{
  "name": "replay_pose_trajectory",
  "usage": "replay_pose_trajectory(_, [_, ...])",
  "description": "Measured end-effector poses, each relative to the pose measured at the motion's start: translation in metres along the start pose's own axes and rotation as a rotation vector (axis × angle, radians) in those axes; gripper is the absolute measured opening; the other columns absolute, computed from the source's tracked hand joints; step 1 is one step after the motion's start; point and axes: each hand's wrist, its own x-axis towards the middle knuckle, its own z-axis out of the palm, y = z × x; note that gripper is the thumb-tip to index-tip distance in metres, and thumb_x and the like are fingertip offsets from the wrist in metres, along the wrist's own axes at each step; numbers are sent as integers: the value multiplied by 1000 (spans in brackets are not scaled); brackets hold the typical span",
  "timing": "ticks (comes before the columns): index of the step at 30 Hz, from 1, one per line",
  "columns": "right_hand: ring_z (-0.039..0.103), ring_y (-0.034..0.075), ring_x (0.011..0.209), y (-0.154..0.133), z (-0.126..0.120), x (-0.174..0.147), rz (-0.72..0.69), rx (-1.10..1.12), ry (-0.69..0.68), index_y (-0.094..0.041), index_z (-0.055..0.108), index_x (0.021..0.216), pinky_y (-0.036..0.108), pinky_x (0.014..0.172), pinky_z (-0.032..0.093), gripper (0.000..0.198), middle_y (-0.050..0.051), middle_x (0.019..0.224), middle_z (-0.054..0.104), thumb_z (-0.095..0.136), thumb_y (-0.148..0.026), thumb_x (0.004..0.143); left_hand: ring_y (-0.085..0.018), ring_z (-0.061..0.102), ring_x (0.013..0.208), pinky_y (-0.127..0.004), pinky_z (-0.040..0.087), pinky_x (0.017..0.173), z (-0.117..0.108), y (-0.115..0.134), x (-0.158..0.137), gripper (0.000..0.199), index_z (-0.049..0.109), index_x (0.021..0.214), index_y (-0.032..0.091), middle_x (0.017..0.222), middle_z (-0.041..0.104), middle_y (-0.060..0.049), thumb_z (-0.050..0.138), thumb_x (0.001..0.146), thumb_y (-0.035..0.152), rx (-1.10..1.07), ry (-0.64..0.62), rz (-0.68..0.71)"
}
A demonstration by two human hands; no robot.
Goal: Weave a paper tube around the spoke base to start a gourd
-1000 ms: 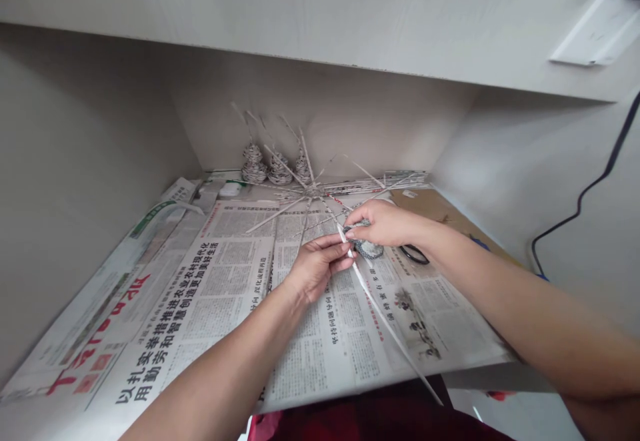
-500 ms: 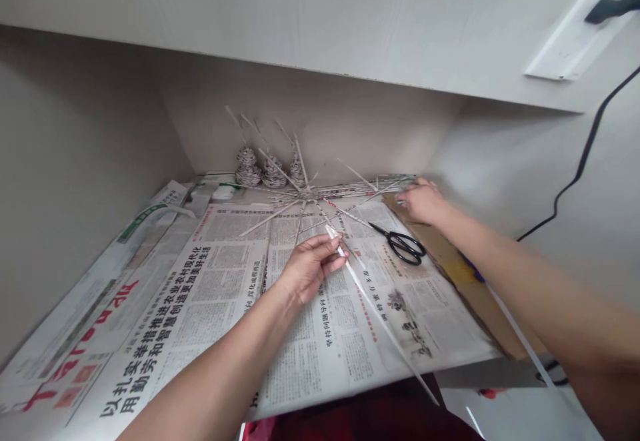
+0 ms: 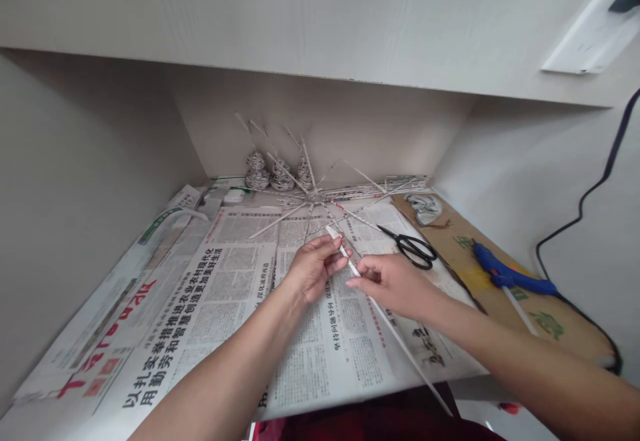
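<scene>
Pinched between thumb and fingers of the left hand, near its upper end, is a long, thin white paper strip; right hand closes on it just below, firmness not readable from my view. The strip slants over the printed newspaper sheets, its lower end past the near edge. Beyond its tip: a star of thin printed-paper spokes; I cannot tell whether tip and nearest spoke are joined. Risks, my judgement: a hard squeeze or uneven twist could crease the strip; a tug on the overhanging tail, if clothing catches it, could drag it from the pinch. I also note the black-handled metal scissors, near the right hand; a careless rightward sweep could knock them.
</scene>
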Motion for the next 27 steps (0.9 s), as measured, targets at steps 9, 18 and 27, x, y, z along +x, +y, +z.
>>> replay_pose_trajectory(9, [36, 8, 46, 9, 0, -8, 281, 920, -278, -18, 56, 79, 21, 46, 28, 36, -5, 55, 45, 54, -54, 77, -11, 64, 74, -16, 54, 66, 4, 4, -4, 16, 63, 88, 9, 81, 66, -7, 66, 72, 14, -40, -86, -36])
replay_pose_trajectory(18, [41, 11, 50, 4, 7, -15, 158, 483, -51, -19, 59, 72, 24, 48, 29, 32, -3, 57, 49, 55, -51, 77, -11, 64, 70, -16, 54, 60, 1, 2, 0, 13, 62, 80, 9, 76, 66, -7, 68, 71, 16, -34, -37, 5])
replay_pose_trajectory(27, [40, 9, 49, 9, 16, -20, 349, 1026, -307, -19, 59, 76, 24, 49, 31, 32, -3, 56, 43, 49, -50, 82, -10, 63, 65, -16, 54, 56, 3, 4, -3, 18, 63, 80, 9, 76, 65, -8, 72, 67, 17, -23, -35, -41])
